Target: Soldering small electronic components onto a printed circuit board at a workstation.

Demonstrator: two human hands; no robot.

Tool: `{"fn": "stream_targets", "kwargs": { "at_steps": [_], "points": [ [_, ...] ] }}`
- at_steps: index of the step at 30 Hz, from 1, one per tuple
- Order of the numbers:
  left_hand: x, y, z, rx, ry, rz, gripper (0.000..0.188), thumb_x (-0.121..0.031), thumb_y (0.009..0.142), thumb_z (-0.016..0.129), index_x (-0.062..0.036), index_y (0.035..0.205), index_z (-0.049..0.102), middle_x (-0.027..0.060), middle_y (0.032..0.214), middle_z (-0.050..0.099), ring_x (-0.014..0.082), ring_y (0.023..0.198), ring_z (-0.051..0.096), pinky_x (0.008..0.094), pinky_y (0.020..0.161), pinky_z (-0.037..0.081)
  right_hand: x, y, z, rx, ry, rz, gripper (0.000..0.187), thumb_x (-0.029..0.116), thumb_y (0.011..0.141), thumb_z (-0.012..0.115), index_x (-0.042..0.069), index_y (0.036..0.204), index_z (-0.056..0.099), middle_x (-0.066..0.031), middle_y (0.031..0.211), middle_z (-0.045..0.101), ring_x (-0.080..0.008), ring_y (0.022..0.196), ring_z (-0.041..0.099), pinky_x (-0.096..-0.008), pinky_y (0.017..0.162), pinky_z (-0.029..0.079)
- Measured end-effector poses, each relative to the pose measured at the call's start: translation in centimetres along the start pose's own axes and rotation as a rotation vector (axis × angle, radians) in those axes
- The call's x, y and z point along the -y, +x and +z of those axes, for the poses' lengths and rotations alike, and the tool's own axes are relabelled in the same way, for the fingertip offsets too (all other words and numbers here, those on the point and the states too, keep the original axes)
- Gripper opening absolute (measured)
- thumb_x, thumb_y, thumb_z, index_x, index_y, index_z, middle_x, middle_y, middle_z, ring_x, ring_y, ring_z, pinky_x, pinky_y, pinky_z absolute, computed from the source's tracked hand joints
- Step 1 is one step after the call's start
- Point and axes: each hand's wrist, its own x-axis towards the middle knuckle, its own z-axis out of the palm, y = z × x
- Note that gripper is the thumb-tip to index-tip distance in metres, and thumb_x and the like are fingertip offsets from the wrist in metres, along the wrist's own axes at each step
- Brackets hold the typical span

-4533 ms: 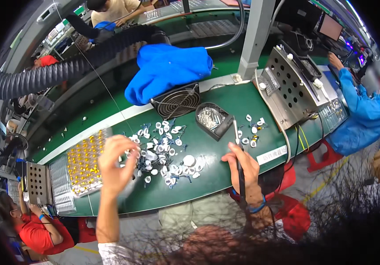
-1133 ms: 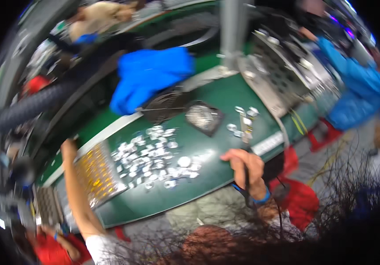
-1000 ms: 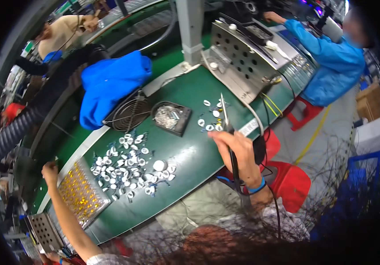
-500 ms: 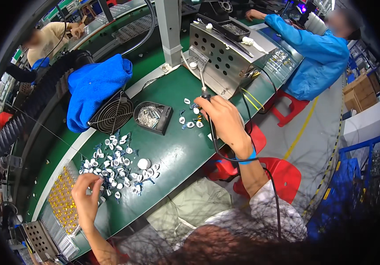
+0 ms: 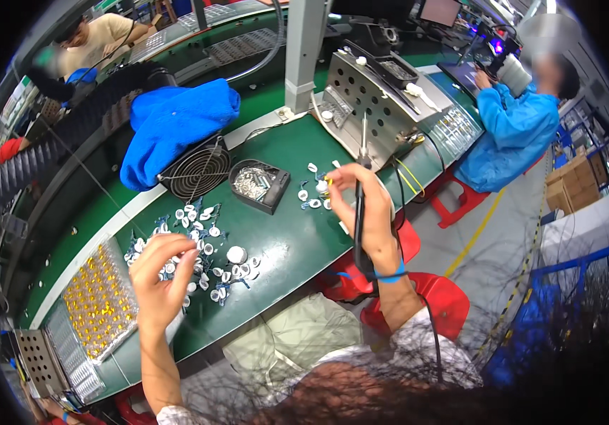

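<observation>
A soldering iron (image 5: 363, 191) with a black handle rests in my right hand (image 5: 374, 216), its metal tip pointing up. That hand's thumb and index finger come close together by a few small white parts with blue wires (image 5: 313, 203), with a speck of yellow at the fingertips. My left hand (image 5: 162, 283) hovers over the larger pile of white round parts with blue wires (image 5: 230, 278). Its thumb and fingertips are closed together; what they hold, if anything, is too small to name. A white round lump (image 5: 236, 255) lies beside the pile.
A black tray of small metal pieces (image 5: 260, 185) stands by a fan (image 5: 198, 172) and a blue cloth (image 5: 177, 127). Left is a clear tray of yellow parts (image 5: 99, 301). A perforated metal box (image 5: 368, 106) stands behind; a co-worker in blue (image 5: 513, 134) sits right.
The view has shifted. The iron's tip has swung from the perforated box's lower corner to point upward. My left hand has moved up and right over the pile. The co-worker's arm has drawn in.
</observation>
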Motion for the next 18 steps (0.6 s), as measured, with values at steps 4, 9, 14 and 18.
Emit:
{"fn": "stream_targets", "kwargs": {
  "at_steps": [4,9,14,18],
  "points": [
    [-0.3,0.2,3.4,0.03,-0.185,-0.077,0.037,0.003,0.086,0.076,0.0007,0.123,0.069,0.0146,0.113,0.075,0.0227,0.095,0.071,0.0333,0.086,0.057,4.5,-2.4,3.3,0.033,0.616,0.231,0.053,-0.015,0.087,0.072,0.004,0.129,0.045,-0.0173,0.106,0.07,-0.024,0.096,0.074,-0.0353,0.085,0.063],
    [-0.4,-0.5,5.7,0.169,-0.636,-0.249,0.05,0.001,0.091,0.074,0.001,0.139,0.059,0.0145,0.135,0.062,0.0225,0.122,0.063,0.0358,0.1,0.055,7.8,-4.4,6.2,0.117,0.865,0.361,0.056,-0.017,0.087,0.07,0.005,0.13,0.04,-0.0207,0.11,0.067,-0.0248,0.099,0.074,-0.0353,0.088,0.064],
    [0.9,-1.5,5.8,0.187,-0.875,-0.428,0.034,0.005,0.095,0.071,0.0027,0.128,0.064,0.0124,0.128,0.061,0.0178,0.115,0.064,0.0332,0.1,0.056,8.6,-5.4,8.1,0.164,0.871,0.332,0.053,-0.016,0.089,0.07,0.004,0.128,0.041,-0.0203,0.113,0.066,-0.0246,0.104,0.073,-0.0358,0.089,0.063],
    [2.4,-1.6,5.4,0.215,-0.875,-0.382,0.015,0.005,0.095,0.07,0.0039,0.11,0.068,0.0133,0.126,0.062,0.0184,0.113,0.065,0.0333,0.099,0.056,8.1,-6.0,8.7,0.127,0.732,0.234,0.039,-0.01,0.09,0.072,-0.001,0.124,0.053,-0.0168,0.113,0.069,-0.0222,0.103,0.073,-0.0338,0.085,0.063]
  ]
}}
